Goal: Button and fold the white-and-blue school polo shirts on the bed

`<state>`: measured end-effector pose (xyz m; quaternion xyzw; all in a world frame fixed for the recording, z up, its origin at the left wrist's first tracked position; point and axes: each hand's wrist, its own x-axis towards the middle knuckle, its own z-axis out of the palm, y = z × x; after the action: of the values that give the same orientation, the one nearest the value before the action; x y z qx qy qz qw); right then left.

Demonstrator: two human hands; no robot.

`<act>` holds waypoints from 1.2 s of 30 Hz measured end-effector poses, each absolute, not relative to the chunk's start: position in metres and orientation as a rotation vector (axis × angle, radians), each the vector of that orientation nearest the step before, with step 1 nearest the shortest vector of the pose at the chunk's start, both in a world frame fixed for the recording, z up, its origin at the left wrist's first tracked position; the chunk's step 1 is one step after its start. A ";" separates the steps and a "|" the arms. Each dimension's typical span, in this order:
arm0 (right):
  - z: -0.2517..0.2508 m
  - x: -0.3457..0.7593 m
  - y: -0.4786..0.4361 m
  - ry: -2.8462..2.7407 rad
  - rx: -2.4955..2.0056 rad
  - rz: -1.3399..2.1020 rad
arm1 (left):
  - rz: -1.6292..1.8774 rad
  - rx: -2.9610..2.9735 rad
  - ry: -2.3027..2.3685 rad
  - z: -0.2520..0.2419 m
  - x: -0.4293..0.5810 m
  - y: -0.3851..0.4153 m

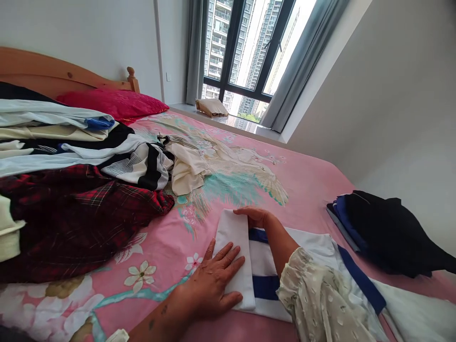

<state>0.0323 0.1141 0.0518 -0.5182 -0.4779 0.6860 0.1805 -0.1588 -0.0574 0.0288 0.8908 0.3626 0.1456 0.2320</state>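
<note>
White-and-blue garment [261, 259], left of dark stack [377, 228]: one end folded, remainder spread. Left hand [221, 275]: flat atop, unclenched. Right hand [254, 216]: curled alongside, grip unclear. Clothes heap [135, 166], farther left: unfolded.

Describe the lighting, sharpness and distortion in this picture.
Head view: the window glares white in places; black clothes lose detail; the window leans, perhaps from camera tilt or a wide lens; left hand and right hand look fairly sharp.
</note>
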 end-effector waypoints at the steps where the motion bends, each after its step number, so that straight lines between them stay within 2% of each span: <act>1: 0.057 0.031 0.122 -1.484 -1.578 1.896 | 0.403 2.445 0.992 0.030 -0.160 -0.057; 5: 0.067 0.013 0.145 -1.988 -1.789 1.647 | 0.385 2.436 0.977 0.031 -0.162 -0.056; 8: 0.060 -0.006 0.143 -2.227 -1.803 1.221 | 0.345 2.434 0.946 0.032 -0.167 -0.057; 12: 0.051 -0.017 0.119 -2.177 -1.796 0.709 | 0.345 2.455 0.882 0.031 -0.181 -0.064; 15: 0.050 -0.013 0.099 -2.191 -1.771 0.547 | 0.391 2.494 0.915 0.030 -0.188 -0.073; 23: 0.051 -0.003 0.102 -2.233 -1.821 0.594 | 0.573 2.571 1.010 0.024 -0.185 -0.084; 28: 0.064 0.006 0.089 -1.975 -1.771 0.506 | 0.606 2.539 1.006 0.017 -0.187 -0.080; 32: 0.061 0.032 0.022 -1.458 -1.571 0.813 | 0.727 2.403 1.019 0.005 -0.191 -0.077; 36: 0.039 0.052 -0.043 -1.234 -1.694 1.099 | 0.917 2.061 1.106 0.004 -0.185 -0.070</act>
<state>0.0521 -0.0428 0.0393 -0.6629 -0.4828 0.4298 0.3778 -0.1848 -0.0705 0.0041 0.7800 0.4186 0.3471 0.3096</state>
